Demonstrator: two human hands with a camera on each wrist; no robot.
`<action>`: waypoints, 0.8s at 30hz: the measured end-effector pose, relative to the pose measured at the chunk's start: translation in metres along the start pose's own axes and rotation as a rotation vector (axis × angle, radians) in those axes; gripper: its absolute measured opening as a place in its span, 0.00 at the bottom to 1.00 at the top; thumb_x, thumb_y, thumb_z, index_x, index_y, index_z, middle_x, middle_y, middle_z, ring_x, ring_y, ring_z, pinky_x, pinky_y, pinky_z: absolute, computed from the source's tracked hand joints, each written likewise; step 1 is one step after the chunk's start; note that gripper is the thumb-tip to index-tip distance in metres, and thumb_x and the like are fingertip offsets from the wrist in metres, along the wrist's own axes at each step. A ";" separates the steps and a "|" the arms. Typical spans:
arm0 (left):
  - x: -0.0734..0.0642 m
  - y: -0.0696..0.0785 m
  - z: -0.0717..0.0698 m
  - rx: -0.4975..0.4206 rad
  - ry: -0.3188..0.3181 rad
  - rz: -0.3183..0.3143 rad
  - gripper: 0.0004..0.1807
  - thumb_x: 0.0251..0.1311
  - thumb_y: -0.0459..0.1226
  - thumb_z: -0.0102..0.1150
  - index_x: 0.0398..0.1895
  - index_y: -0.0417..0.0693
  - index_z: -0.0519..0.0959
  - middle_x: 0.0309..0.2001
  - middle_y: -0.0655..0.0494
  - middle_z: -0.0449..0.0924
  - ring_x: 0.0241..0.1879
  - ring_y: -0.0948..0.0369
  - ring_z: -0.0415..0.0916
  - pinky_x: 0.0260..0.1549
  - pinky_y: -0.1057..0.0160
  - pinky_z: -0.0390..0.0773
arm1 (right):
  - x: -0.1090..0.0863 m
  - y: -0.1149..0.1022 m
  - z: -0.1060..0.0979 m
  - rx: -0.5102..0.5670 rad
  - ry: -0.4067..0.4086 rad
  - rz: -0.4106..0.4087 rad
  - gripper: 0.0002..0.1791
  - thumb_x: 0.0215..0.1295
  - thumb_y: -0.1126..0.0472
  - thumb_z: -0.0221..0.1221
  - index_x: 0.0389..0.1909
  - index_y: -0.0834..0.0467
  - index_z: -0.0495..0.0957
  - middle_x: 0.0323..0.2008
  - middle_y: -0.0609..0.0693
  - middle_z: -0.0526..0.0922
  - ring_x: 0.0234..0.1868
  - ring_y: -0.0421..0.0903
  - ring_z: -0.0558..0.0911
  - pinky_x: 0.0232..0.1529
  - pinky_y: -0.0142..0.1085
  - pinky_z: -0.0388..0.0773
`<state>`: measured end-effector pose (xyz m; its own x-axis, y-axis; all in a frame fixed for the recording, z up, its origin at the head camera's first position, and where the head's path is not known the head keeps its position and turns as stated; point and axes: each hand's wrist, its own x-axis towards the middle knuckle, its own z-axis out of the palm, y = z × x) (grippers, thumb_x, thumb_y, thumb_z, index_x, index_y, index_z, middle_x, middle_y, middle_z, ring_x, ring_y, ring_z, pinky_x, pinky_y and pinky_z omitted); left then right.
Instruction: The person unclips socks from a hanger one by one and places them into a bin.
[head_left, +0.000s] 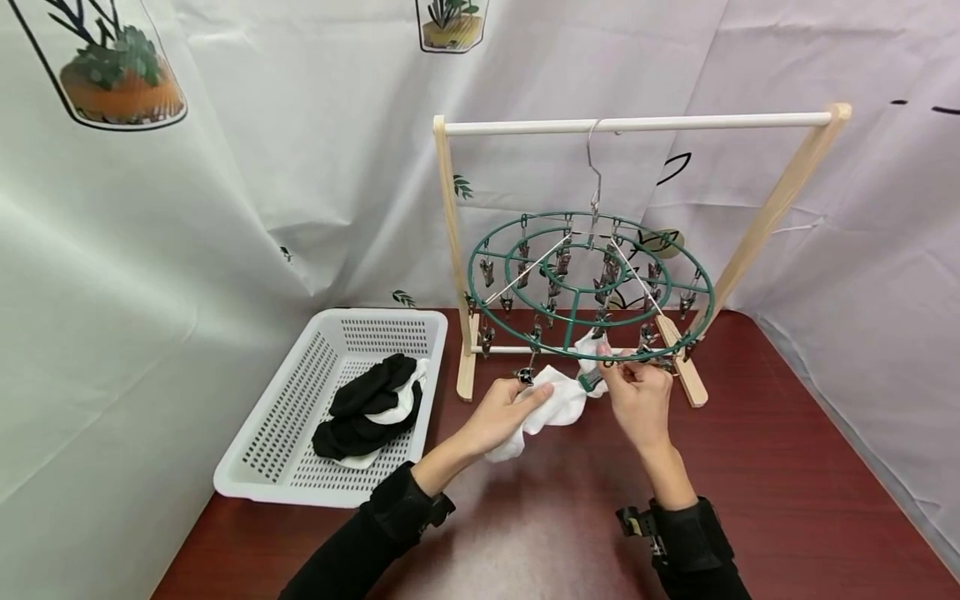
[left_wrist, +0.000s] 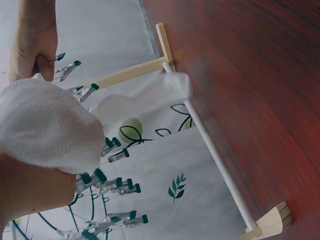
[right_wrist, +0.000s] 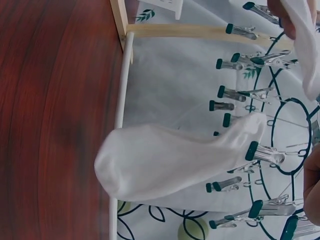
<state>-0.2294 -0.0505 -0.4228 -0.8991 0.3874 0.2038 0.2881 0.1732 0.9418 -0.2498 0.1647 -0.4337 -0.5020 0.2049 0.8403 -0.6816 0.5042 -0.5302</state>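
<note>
In the head view my left hand (head_left: 502,412) grips a white sock (head_left: 558,404), which droops below its fingers beside a hanging clip (head_left: 525,377). My right hand (head_left: 641,400) is at the front rim of the round green drying hanger (head_left: 573,321). Its thumb and finger pinch a metal clip; a green tip (left_wrist: 60,56) pokes out past that hand in the left wrist view. A second white sock (right_wrist: 175,157) hangs from a green-tipped clip (right_wrist: 262,153), between the two hands. The left hand's sock partly hides its own fingers in the left wrist view.
A wooden stand (head_left: 637,125) carries the hanger by its metal hook (head_left: 592,158). Several other clips dangle from the rings. On the left of the dark red table (head_left: 787,483) is a white basket (head_left: 258,450) with black (head_left: 375,387) and white socks inside. Printed white cloth forms the backdrop.
</note>
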 end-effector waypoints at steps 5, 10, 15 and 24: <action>-0.006 0.007 -0.008 0.013 0.004 0.029 0.17 0.80 0.38 0.57 0.39 0.29 0.83 0.26 0.61 0.77 0.26 0.70 0.70 0.27 0.71 0.69 | 0.001 0.001 -0.002 -0.008 0.002 0.017 0.29 0.67 0.68 0.70 0.10 0.58 0.65 0.11 0.46 0.59 0.20 0.27 0.56 0.25 0.29 0.52; -0.012 0.022 -0.019 -0.004 0.015 0.035 0.16 0.81 0.37 0.55 0.44 0.29 0.84 0.30 0.57 0.81 0.29 0.69 0.73 0.30 0.70 0.73 | 0.002 0.000 -0.004 -0.016 -0.008 0.042 0.28 0.60 0.74 0.71 0.11 0.58 0.64 0.13 0.44 0.58 0.21 0.29 0.56 0.25 0.28 0.53; -0.018 0.039 -0.038 0.015 0.053 0.066 0.16 0.80 0.35 0.55 0.43 0.27 0.84 0.30 0.54 0.83 0.27 0.67 0.73 0.26 0.70 0.72 | 0.002 0.002 -0.005 -0.009 -0.027 0.055 0.27 0.60 0.74 0.70 0.11 0.58 0.63 0.14 0.41 0.58 0.21 0.29 0.56 0.25 0.28 0.53; -0.024 0.059 -0.084 0.091 0.109 0.104 0.15 0.80 0.34 0.56 0.51 0.29 0.85 0.30 0.52 0.82 0.24 0.64 0.75 0.22 0.68 0.74 | -0.001 0.007 -0.004 0.003 -0.021 0.046 0.32 0.70 0.65 0.70 0.11 0.59 0.62 0.12 0.43 0.57 0.21 0.26 0.55 0.25 0.28 0.51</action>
<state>-0.2187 -0.1256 -0.3497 -0.8920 0.3076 0.3312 0.4054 0.2205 0.8871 -0.2513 0.1714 -0.4377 -0.5437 0.2097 0.8127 -0.6592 0.4926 -0.5681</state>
